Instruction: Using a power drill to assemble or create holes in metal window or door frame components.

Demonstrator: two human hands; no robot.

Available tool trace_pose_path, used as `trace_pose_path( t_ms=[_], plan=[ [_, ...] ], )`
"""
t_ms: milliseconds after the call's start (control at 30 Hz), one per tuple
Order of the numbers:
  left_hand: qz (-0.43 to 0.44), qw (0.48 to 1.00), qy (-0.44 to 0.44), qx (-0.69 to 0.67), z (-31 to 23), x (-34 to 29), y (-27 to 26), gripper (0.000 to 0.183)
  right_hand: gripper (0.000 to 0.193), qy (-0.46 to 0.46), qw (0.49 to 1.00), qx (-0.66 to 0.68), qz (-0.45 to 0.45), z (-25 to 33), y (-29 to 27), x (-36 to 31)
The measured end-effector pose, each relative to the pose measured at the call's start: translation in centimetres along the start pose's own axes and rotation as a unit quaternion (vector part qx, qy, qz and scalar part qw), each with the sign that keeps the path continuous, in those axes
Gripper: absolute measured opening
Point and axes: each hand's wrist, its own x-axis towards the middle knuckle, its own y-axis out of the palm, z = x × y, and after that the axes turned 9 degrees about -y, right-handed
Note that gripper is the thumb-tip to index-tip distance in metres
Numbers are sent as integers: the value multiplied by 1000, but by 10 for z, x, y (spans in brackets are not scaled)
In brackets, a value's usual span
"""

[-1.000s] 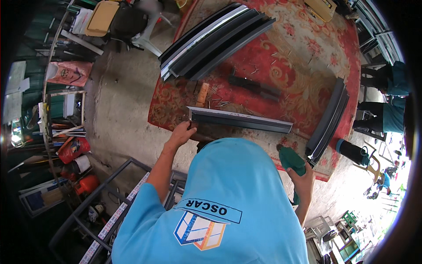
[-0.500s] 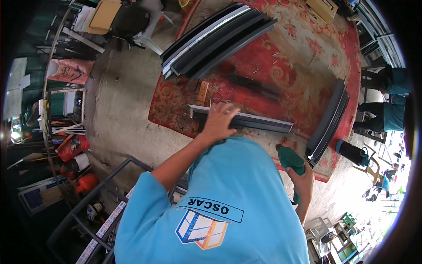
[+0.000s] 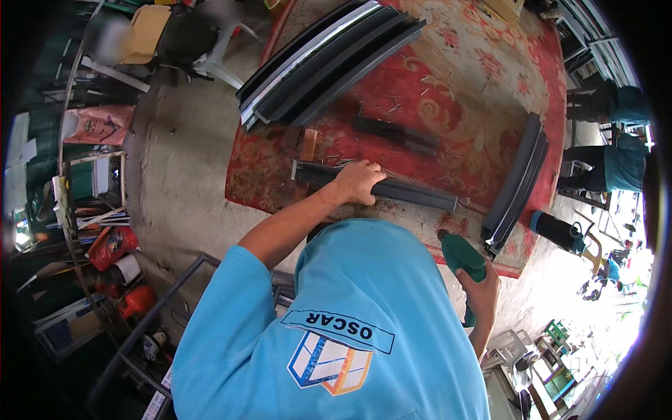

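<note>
My left hand (image 3: pixel 360 183) grips a dark grey metal profile (image 3: pixel 418 194) near its middle, with the fingers curled over its far side. The profile lies across the near part of a red patterned rug (image 3: pixel 455 133), right in front of me. My right hand (image 3: pixel 481 291) is closed round the handle of a green power drill (image 3: pixel 463 255), its nose toward the rug's near edge. The drill's lower end is partly hidden by my hand and blue shirt. A small orange-brown block (image 3: pixel 309 145) lies just beyond the profile's left end.
Long dark profiles (image 3: pixel 329 63) lie bundled at the far left of the rug; more profiles (image 3: pixel 516 185) lie on the right. A black bottle (image 3: pixel 558 232) stands beside them. A dark metal frame (image 3: pixel 157 308) is at lower left. People (image 3: pixel 616 168) are at far right.
My left hand has shifted right along the profile and closed round it. The profile has turned, its pale far face now less visible. The drill stays in my right hand.
</note>
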Motion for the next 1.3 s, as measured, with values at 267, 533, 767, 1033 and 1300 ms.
trace_pose_path(
  t_ms=[267, 533, 767, 1033, 1300],
  plan=[
    [0, 1000, -25, 13, -46, 17, 13, 79, 68, -50, 998, 44, -17, -8, -18, 7],
    [-73, 995, 1, 65, -47, 35, 42, 57, 65, -40, 998, 11, -49, 20, -37, 31],
    [-143, 987, 36, 68, -41, 36, 51, 53, 56, -15, 999, 17, -31, 18, -44, 66],
    [-120, 991, 28, 56, -43, 36, 45, 53, 53, -39, 999, 29, -13, 17, -46, 79],
    [-110, 992, 20, 49, -44, 36, 44, 52, 53, -38, 999, 27, -12, 16, -45, 82]
  ],
)
